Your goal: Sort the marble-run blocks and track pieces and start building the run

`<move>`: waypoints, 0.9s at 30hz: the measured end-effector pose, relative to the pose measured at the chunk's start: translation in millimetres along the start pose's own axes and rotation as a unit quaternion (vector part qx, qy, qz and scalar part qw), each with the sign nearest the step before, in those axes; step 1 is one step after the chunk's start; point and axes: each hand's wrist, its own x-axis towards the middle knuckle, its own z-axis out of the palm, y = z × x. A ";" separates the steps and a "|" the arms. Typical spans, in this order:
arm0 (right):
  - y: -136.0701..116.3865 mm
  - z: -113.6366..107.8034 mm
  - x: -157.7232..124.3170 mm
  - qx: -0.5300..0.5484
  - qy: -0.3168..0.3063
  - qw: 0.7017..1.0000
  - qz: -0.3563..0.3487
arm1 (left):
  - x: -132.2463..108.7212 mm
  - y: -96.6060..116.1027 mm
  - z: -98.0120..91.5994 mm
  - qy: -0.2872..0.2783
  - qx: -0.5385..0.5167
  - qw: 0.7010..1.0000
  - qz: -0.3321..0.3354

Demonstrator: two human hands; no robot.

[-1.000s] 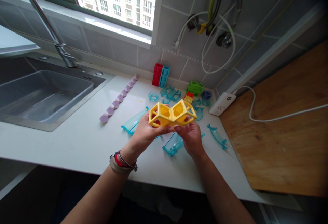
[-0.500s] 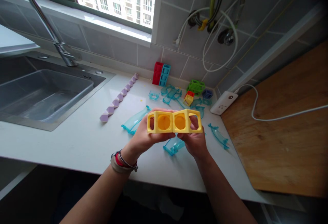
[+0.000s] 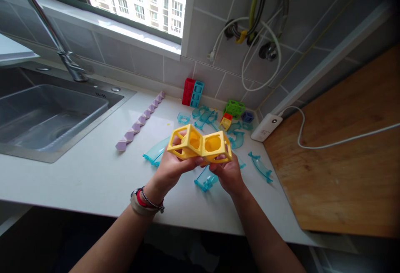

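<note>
My left hand (image 3: 168, 172) is closed around a yellow open-sided toy block (image 3: 194, 140) with round holes. A matching yellow toy block (image 3: 213, 143) is gripped by my right hand (image 3: 230, 176). The blocks touch along an edge at an angle, held up above the counter; whether they are locked together I cannot tell. Both thumbs lie along the near lower side, close to each other, while most other fingers are hidden behind the blocks. Below them, a clear blue track piece (image 3: 204, 180) lies on the counter, and a curved blue track (image 3: 154, 155) is partly covered by my left hand.
Red blocks (image 3: 188, 91) and blue blocks (image 3: 196, 93) stand stacked by the wall. Green blocks (image 3: 234, 108) and more blue tracks (image 3: 206, 116) lie behind my hands. A lilac zigzag strip (image 3: 140, 122) is left, near the sink (image 3: 58, 156). A white power strip (image 3: 267, 127) and wooden board (image 3: 337, 160) are right.
The yellow blocks have tilted and turned, now showing their top and side faces at an uneven angle. Both hands rotated with them. The whole view has shifted slightly.
</note>
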 end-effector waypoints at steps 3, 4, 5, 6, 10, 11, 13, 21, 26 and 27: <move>-0.6 3.9 -0.5 -0.015 0.012 1.000 0.004 | 1.2 -0.9 1.6 0.017 -0.004 1.000 0.014; -0.1 4.5 -0.6 -0.017 0.016 1.000 0.003 | 1.6 -1.0 2.6 0.025 -0.007 0.999 0.018; 0.7 4.8 -0.5 -0.020 0.019 1.000 0.003 | 1.9 -1.2 4.0 0.032 -0.012 0.999 0.021; 2.0 4.7 -0.4 -0.022 0.024 0.999 0.002 | 2.1 -1.3 5.5 0.038 -0.017 0.999 0.020; 8.9 1.5 0.6 -0.023 0.040 0.999 -0.007 | 2.4 -1.6 11.0 0.062 -0.043 0.997 -0.005; 9.7 -0.3 1.1 -0.023 0.036 0.999 -0.007 | 2.9 -1.4 11.3 0.069 -0.048 0.996 -0.014; 8.0 -5.5 2.4 -0.023 0.025 0.999 -0.002 | 5.0 -0.1 9.4 0.081 -0.061 0.994 -0.028; -12.2 -50.0 24.1 -0.049 0.257 0.965 -0.011 | 14.9 9.7 -11.8 0.144 -0.154 0.976 -0.045; -2.8 -87.4 61.9 -0.260 0.261 0.930 0.012 | 13.0 3.2 -14.2 0.135 -0.201 0.966 -0.092; -1.6 -94.0 72.1 -0.342 0.236 0.909 0.015 | 12.7 2.3 -13.8 0.127 -0.205 0.966 -0.093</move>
